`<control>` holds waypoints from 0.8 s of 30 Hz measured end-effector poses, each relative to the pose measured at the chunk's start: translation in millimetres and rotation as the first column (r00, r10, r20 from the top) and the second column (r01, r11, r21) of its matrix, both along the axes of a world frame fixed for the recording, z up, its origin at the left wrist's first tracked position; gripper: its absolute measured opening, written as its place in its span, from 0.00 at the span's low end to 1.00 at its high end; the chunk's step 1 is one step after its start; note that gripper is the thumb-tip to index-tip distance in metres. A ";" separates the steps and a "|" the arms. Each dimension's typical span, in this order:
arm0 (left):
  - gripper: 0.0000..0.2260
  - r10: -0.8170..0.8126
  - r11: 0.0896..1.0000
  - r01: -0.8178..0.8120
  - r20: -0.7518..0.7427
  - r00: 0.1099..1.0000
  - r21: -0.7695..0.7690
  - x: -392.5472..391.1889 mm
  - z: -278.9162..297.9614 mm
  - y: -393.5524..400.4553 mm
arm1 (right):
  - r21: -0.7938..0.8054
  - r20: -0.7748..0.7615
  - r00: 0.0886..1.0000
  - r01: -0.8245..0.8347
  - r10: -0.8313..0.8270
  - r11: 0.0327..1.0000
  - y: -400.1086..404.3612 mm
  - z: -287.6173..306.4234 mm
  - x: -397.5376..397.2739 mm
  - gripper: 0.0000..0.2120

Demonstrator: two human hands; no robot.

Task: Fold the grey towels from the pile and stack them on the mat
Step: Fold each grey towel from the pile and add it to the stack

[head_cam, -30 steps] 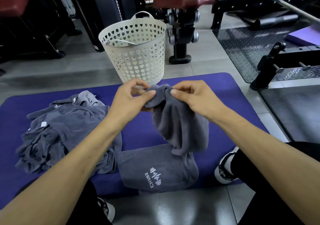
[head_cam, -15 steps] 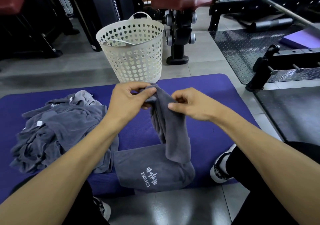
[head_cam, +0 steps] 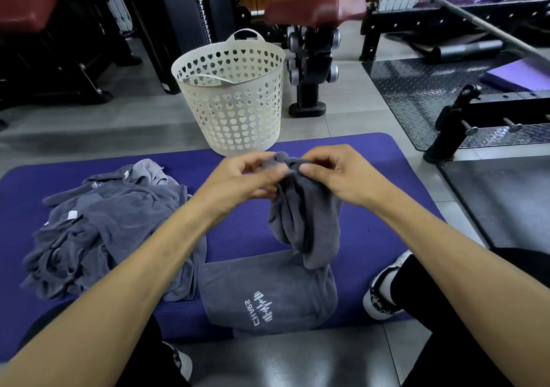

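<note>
Above the purple mat (head_cam: 372, 214), the left hand (head_cam: 238, 184) and right hand (head_cam: 339, 178) pinch the bunched top edge of a hanging grey towel (head_cam: 306, 223), which could slip and crumple onto the folded towel (head_cam: 268, 294) below, beside the pile (head_cam: 98, 232).

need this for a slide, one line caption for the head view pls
Both hands pinch a grey towel above the purple mat, unfolded pile left, folded towel below.
</note>
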State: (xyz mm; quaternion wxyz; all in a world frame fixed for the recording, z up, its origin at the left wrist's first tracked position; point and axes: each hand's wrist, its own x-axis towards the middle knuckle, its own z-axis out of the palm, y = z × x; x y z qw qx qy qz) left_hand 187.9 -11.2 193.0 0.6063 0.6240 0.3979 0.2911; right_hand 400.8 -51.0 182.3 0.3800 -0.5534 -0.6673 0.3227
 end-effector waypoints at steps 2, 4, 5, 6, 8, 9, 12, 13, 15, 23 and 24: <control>0.24 -0.029 0.986 0.048 -0.122 0.992 0.162 0.4 -1.7 -1.0 | -0.017 0.007 0.998 -0.060 0.060 0.998 -0.2 3.7 2.2 0.08; 0.24 -0.028 0.963 0.077 -0.190 0.981 0.257 -1.4 -2.9 0.1 | -0.046 0.019 0.994 -0.104 0.105 0.994 -1.2 7.3 5.0 0.09; 0.23 -0.031 0.957 0.083 -0.188 0.982 0.276 -1.9 -2.6 -0.6 | -0.053 0.022 0.992 -0.124 0.126 0.991 -1.7 8.3 6.1 0.09; 0.21 -0.033 0.956 0.081 -0.172 0.985 0.283 -1.3 -2.2 -1.6 | -0.057 0.024 0.989 -0.142 0.144 0.988 -2.5 9.1 6.3 0.09; 0.14 -0.035 0.951 0.074 -0.134 0.990 0.300 2.5 -2.1 -4.2 | -0.068 0.020 0.985 -0.170 0.172 0.983 -4.5 9.8 4.3 0.09; 0.09 -0.030 0.946 0.069 -0.128 0.991 0.316 5.0 -2.9 -4.9 | -0.071 0.017 0.984 -0.176 0.177 0.982 -5.0 9.5 2.9 0.09; 0.02 0.028 0.932 0.020 -0.128 0.991 0.361 9.1 -7.1 -2.4 | -0.080 -0.018 0.988 -0.151 0.150 0.985 -5.5 7.9 -0.4 0.07; 0.03 0.069 0.927 -0.019 -0.120 0.990 0.374 9.9 -8.6 0.4 | -0.089 -0.030 0.990 -0.138 0.136 0.986 -5.4 7.4 -0.2 0.06; 0.07 0.167 0.914 -0.121 -0.086 0.982 0.386 10.5 -10.9 7.0 | -0.150 0.008 0.995 -0.098 0.100 0.984 -4.9 5.2 4.8 0.04; 0.04 0.375 0.896 -0.347 -0.053 0.926 0.277 -10.0 -20.3 38.1 | -0.337 0.217 0.975 0.037 0.040 0.941 -4.0 -9.6 27.0 0.05; 0.04 0.378 0.898 -0.350 -0.060 0.924 0.266 -10.1 -21.7 38.5 | -0.324 0.210 0.978 0.050 0.020 0.945 -3.6 -9.4 27.0 0.05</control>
